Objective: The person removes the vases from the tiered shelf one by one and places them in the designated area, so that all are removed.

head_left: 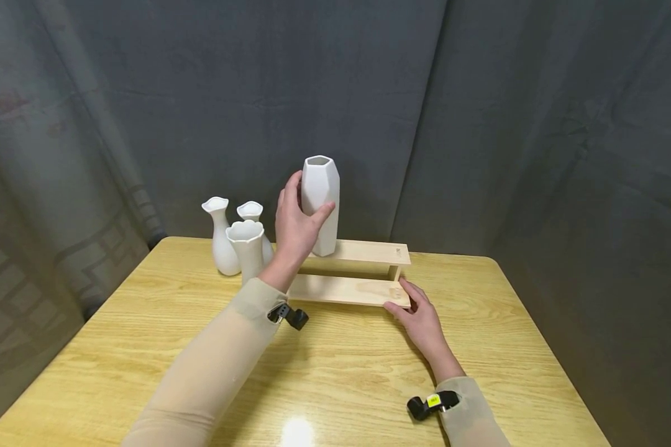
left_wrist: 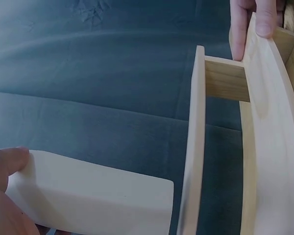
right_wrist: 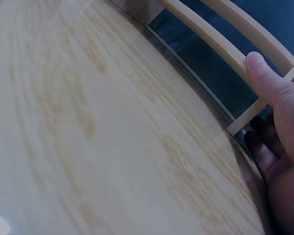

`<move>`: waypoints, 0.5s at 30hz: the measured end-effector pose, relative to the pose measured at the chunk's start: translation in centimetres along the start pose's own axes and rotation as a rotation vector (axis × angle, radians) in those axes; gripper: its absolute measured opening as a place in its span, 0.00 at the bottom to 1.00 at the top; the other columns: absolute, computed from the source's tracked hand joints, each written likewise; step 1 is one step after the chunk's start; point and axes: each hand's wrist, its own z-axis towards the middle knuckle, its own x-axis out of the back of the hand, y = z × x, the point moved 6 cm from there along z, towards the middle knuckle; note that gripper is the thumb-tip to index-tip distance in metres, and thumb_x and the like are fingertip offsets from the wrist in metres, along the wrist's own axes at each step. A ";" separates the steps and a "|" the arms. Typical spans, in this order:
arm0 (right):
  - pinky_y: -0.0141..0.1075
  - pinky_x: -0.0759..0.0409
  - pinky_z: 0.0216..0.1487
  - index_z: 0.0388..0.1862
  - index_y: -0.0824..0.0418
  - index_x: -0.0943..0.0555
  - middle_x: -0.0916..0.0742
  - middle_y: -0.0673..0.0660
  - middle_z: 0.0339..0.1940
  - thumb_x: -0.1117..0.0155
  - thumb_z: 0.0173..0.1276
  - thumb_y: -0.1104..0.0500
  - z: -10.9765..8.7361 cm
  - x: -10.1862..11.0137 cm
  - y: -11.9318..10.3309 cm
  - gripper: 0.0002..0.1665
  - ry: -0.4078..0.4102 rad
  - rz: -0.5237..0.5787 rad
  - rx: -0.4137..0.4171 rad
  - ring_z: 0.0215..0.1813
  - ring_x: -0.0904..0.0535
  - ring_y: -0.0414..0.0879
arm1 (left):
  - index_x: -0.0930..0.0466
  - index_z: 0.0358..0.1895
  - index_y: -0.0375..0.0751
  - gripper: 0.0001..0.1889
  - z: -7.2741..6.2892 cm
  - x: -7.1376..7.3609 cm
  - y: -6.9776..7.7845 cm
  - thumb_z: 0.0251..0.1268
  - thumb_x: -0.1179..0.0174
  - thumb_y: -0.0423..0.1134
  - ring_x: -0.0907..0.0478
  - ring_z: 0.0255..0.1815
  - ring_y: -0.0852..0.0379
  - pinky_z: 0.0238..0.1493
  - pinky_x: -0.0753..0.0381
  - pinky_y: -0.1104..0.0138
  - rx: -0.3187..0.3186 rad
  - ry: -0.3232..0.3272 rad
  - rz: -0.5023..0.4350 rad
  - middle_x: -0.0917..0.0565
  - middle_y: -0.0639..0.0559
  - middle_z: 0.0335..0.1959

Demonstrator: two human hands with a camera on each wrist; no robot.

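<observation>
My left hand (head_left: 295,226) grips a tall white faceted vase (head_left: 323,189), thumb on the near side and fingers around its left. Upright, the vase is at the upper board (head_left: 374,251) of a two-tier wooden stand (head_left: 341,290). In the left wrist view a narrow gap shows between the base of the vase (left_wrist: 98,196) and the board. My right hand (head_left: 425,323) holds the right end of the lower board, with the thumb (right_wrist: 257,63) on its front edge and the other fingers behind the end.
To the left of the stand, two slim-necked white vases (head_left: 223,248) (head_left: 250,211) stand behind a white vase with a scalloped rim (head_left: 248,248). My left forearm reaches close past them. The wooden table (head_left: 358,366) ends at a grey curtain (head_left: 257,112).
</observation>
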 end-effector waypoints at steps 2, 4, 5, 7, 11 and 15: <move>0.50 0.25 0.77 0.91 0.56 0.38 0.36 0.60 0.89 0.24 0.78 0.51 0.0 0.0 0.0 0.51 0.001 -0.001 -0.002 0.85 0.34 0.56 | 0.35 0.84 0.43 0.46 -0.1 0.2 0.4 0.67 0.19 0.39 0.25 0.72 0.45 0.72 0.21 0.47 -0.015 0.002 -0.015 0.23 0.40 0.71; 0.50 0.25 0.76 0.91 0.57 0.38 0.36 0.60 0.89 0.24 0.78 0.51 0.0 0.0 0.0 0.51 0.000 0.000 -0.003 0.85 0.34 0.56 | 0.34 0.84 0.42 0.46 -0.3 0.5 0.8 0.66 0.18 0.39 0.24 0.71 0.45 0.71 0.20 0.47 -0.034 0.003 -0.035 0.22 0.39 0.70; 0.50 0.25 0.76 0.91 0.57 0.38 0.36 0.60 0.89 0.24 0.78 0.51 0.0 0.0 0.0 0.51 0.000 0.001 -0.003 0.85 0.34 0.56 | 0.34 0.83 0.42 0.46 -0.4 0.7 1.0 0.66 0.18 0.38 0.23 0.71 0.45 0.71 0.20 0.48 -0.044 0.003 -0.046 0.22 0.39 0.70; 0.50 0.25 0.77 0.91 0.57 0.39 0.37 0.60 0.89 0.24 0.78 0.51 0.1 -0.1 0.0 0.51 0.000 0.006 -0.001 0.85 0.34 0.56 | 0.33 0.83 0.41 0.45 -0.6 1.1 1.5 0.66 0.18 0.38 0.22 0.69 0.45 0.69 0.19 0.50 -0.063 0.006 -0.063 0.22 0.39 0.69; 0.52 0.26 0.78 0.91 0.57 0.39 0.37 0.60 0.90 0.24 0.78 0.51 0.1 -0.1 0.0 0.51 0.001 0.004 -0.001 0.85 0.34 0.56 | 0.31 0.82 0.42 0.44 -1.0 2.1 2.4 0.66 0.18 0.38 0.21 0.65 0.47 0.66 0.18 0.53 -0.085 0.002 -0.107 0.21 0.41 0.68; 0.53 0.27 0.79 0.91 0.57 0.39 0.37 0.60 0.90 0.24 0.78 0.50 0.1 -0.1 0.0 0.51 0.000 0.002 -0.002 0.86 0.35 0.57 | 0.31 0.82 0.43 0.44 -1.5 3.0 3.1 0.66 0.18 0.38 0.20 0.64 0.49 0.64 0.17 0.54 -0.097 -0.013 -0.142 0.21 0.42 0.68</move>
